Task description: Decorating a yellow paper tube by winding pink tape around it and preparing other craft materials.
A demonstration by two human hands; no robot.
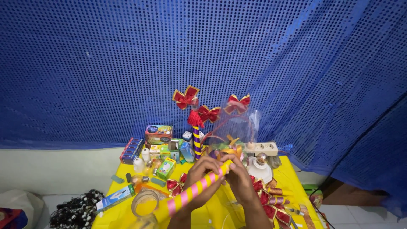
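Both my hands meet over a yellow table [292,180]. My left hand [202,180] is wrapped around a pink and yellow striped stick [193,191] that slants from lower left to upper right. My right hand [241,180] pinches the stick's upper end with its fingers. Just behind my hands stands a purple and yellow striped stick [196,142] with a red tassel, topped by red and gold ribbon bows [185,98]. A clear plastic wrap [239,123] with another bow stands beside it.
Small coloured boxes [159,133] and light bulbs [139,164] crowd the table's back left. A white power strip [263,148] and lamp socket lie at back right, more bows [271,203] at the right, a tape roll [144,203] at front left. A blue sequined curtain [203,51] hangs behind.
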